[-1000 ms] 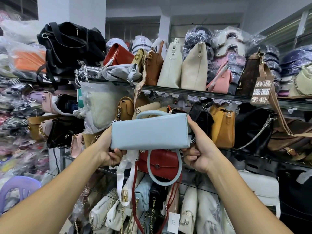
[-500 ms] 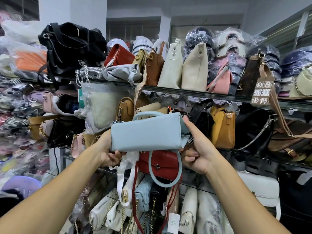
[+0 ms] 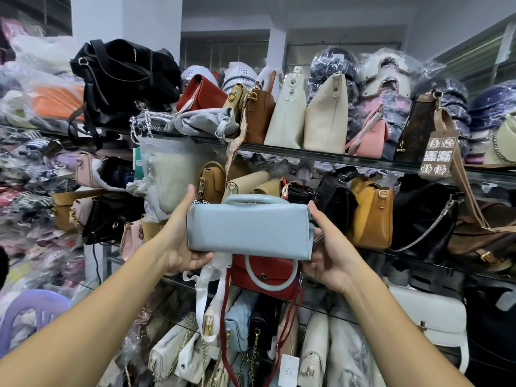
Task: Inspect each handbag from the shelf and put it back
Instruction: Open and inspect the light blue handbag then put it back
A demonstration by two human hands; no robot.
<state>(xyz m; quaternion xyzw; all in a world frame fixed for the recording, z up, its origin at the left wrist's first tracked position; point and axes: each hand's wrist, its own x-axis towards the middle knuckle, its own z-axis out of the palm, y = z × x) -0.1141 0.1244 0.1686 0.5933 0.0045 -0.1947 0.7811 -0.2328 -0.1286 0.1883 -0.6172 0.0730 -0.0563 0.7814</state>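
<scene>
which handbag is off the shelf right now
The pale blue rectangular handbag, held between the left hand and right hand; all others sit shelved.

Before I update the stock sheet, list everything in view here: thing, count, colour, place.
light blue handbag: one, pale blue, held between both hands, before the shelves
black bag: one, black, top shelf, left
cream bags: two, cream, upright side by side, top shelf
pink bag: one, pink, top shelf, right of cream bags
mustard bag: one, mustard, middle shelf, right of held handbag
dark red bag: one, red, behind and below held handbag
left hand: one, grips handbag's left end
right hand: one, grips handbag's right end
</scene>
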